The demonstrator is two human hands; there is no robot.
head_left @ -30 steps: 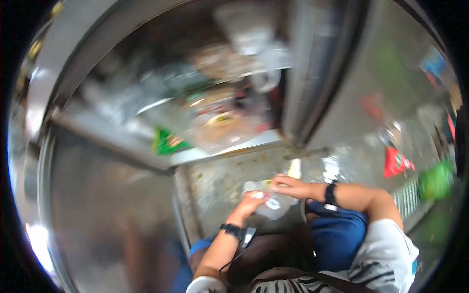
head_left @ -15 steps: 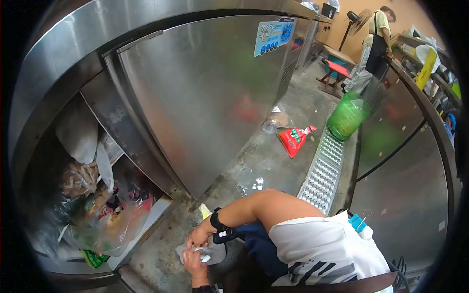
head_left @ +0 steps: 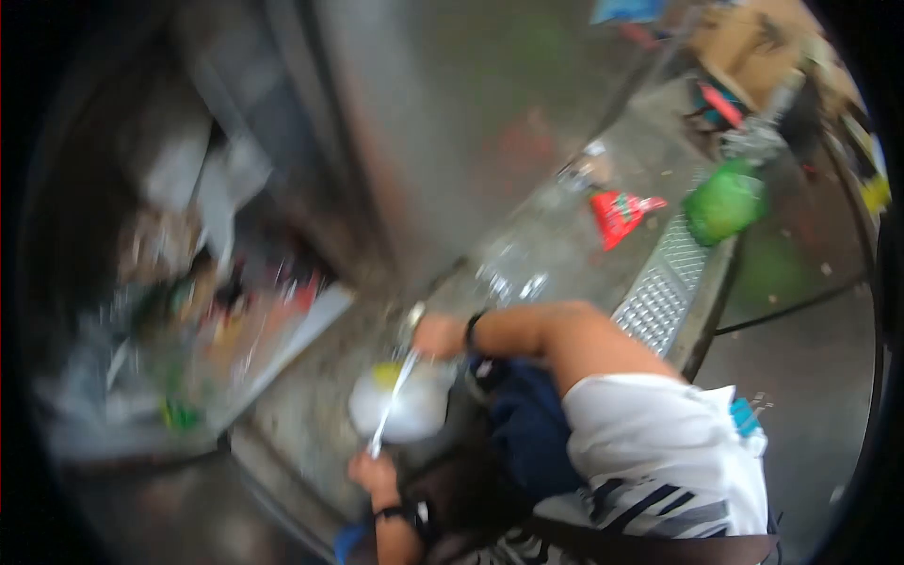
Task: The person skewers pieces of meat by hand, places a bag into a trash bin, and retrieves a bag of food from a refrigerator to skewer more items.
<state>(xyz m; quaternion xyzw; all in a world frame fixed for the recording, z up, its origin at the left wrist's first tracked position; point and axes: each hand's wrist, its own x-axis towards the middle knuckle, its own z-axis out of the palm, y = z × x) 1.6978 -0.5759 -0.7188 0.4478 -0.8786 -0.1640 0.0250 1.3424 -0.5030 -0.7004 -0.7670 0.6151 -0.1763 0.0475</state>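
A thin white strip (head_left: 397, 395), like twisted plastic, is stretched taut between my two hands. My left hand (head_left: 377, 474) is closed on its lower end, near the bottom of the view. At the upper end my right hand (head_left: 439, 336) is closed too, with a black band on its wrist. Beneath the strip, low over the floor, is a rounded whitish plastic bag (head_left: 414, 414) with a yellow patch showing at its top. Motion blur hides whether strip and bag are joined.
An open steel compartment (head_left: 320, 315) with bagged goods stands left. A red packet (head_left: 620, 218) lies on the wet floor beside the metal drain cover (head_left: 652, 315). Beyond is a green bag-like bundle (head_left: 725, 205). Steel cabinets (head_left: 800, 395) line the right.
My hands were close together over the bag; they are now apart, with the white strip pulled straight between them. The view has shifted and blurred.
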